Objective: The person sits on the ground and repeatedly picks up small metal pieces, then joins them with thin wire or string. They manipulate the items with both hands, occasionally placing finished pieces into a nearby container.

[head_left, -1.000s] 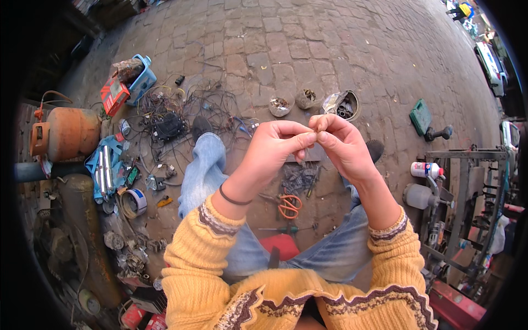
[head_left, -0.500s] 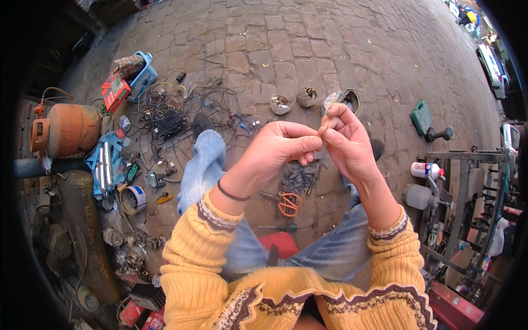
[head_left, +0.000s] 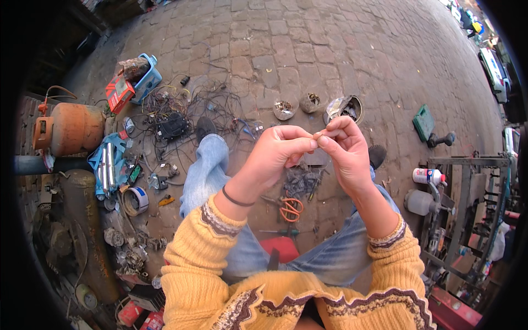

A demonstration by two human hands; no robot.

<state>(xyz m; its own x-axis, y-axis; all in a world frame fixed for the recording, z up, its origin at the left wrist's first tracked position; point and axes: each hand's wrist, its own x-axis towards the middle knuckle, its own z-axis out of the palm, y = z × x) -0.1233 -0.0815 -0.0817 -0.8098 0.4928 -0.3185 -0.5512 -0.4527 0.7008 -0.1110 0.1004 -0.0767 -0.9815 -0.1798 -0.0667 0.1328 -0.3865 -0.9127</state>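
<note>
My left hand (head_left: 278,154) and my right hand (head_left: 344,148) are raised together in front of me, fingertips meeting at a tiny part pinched between them; it is too small to identify. Both arms wear yellow knitted sleeves, and a dark band circles the left wrist. Below the hands, on the brick paving between my legs in blue jeans, lie a heap of small dark metal bits (head_left: 301,181) and orange-handled scissors (head_left: 291,209).
Tangled wires and a black device (head_left: 173,125) spread at the left, with an orange gas cylinder (head_left: 69,129), a tape roll (head_left: 135,201) and a blue container (head_left: 146,80). Small bowls (head_left: 285,108) sit ahead. A green box (head_left: 423,122), a white bottle (head_left: 428,176) and a metal frame (head_left: 467,209) stand right.
Both hands stay together at the same height, with the fingers shifting slightly around the pinched part. Nothing else has moved.
</note>
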